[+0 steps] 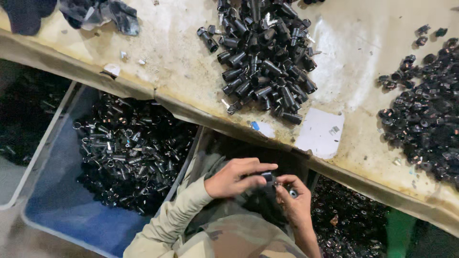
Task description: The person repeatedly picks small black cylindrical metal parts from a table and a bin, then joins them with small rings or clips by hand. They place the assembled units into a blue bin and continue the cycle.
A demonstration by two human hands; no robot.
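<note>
Two hands worked a small black part below the edge of a stained workbench.

The worn, cream-coloured bench [191, 62] carried a heap of black tubes [265, 57] and a second pile of black caps [425, 110] at the right; a blue bin [62, 200] of dark parts sat beneath. The left hand [234, 177] and right hand [294, 200] met over the lap, fingers pinching a short black tube [268, 177] between them.

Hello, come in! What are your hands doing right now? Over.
Left hand and right hand together pinching a small black part. Pile of black tubes on the table above. Nothing between the hands.
</note>
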